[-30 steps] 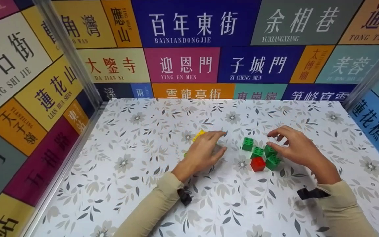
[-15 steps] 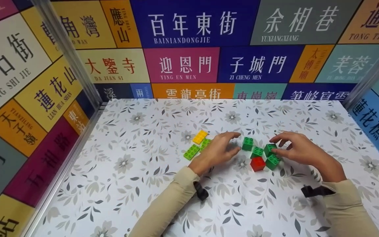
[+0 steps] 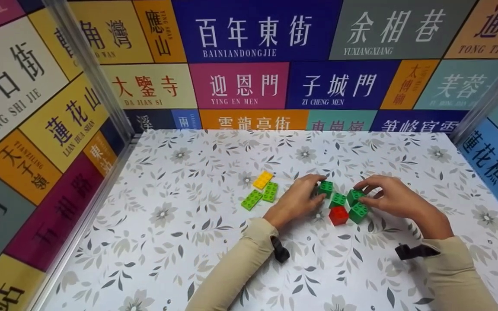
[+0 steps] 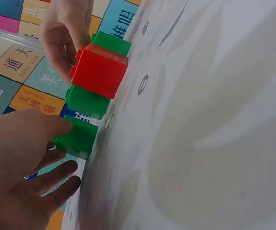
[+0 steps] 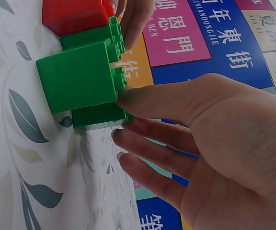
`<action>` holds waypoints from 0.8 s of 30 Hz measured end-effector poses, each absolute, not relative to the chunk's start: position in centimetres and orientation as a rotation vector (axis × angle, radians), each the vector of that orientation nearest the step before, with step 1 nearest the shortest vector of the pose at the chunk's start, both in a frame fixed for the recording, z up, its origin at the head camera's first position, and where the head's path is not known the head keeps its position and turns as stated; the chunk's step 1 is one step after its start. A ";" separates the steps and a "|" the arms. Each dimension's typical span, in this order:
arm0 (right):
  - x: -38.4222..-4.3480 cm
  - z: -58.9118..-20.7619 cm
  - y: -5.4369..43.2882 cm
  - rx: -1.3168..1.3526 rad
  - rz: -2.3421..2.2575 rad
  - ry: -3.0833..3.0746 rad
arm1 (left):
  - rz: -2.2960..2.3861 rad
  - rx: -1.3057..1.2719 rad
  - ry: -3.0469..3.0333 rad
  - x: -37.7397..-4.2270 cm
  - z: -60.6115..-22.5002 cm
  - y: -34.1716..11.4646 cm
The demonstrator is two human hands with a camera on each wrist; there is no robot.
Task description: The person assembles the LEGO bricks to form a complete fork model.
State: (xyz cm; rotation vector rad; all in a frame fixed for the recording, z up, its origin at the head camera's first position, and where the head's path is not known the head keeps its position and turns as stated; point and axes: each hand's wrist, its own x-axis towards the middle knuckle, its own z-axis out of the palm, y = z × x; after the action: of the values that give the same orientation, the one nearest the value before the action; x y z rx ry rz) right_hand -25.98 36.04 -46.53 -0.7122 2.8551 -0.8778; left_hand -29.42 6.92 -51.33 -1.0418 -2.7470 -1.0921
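Observation:
Four-stud toy building blocks sit on the floral table, several green and one red (image 3: 339,215). My left hand (image 3: 295,199) pinches the leftmost green block (image 4: 75,139) between thumb and fingers; its other fingers spread loosely beside it. With thumb and index finger, my right hand (image 3: 391,196) pinches the rear right green block (image 3: 355,197). Just in front of that one stands another green block (image 5: 78,79), which partly covers it in the right wrist view. A further green block (image 3: 338,200) sits between the hands, behind the red one.
Left of the blocks lie a flat yellow brick (image 3: 263,180) and two flat light green bricks (image 3: 252,199). The table (image 3: 214,268) has a leaf-patterned cover. Panels with large lettering (image 3: 238,84) wall its back and sides.
My left hand has moved right from the flat bricks to the leftmost green block, uncovering those bricks. The right hand has come down onto the rear right green block.

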 end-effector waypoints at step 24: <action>-26.1 -46.6 36.3 -0.636 -0.856 2.838 | -1.173 -1.026 -2.661 -28.7 -51.1 6.1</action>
State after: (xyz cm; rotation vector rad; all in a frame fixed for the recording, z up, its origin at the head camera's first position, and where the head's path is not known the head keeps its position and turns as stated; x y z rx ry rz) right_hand -26.11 36.27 -46.61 -0.6360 2.8378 -0.8560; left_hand -28.66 6.11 -51.14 -1.0256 -2.6611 -1.1728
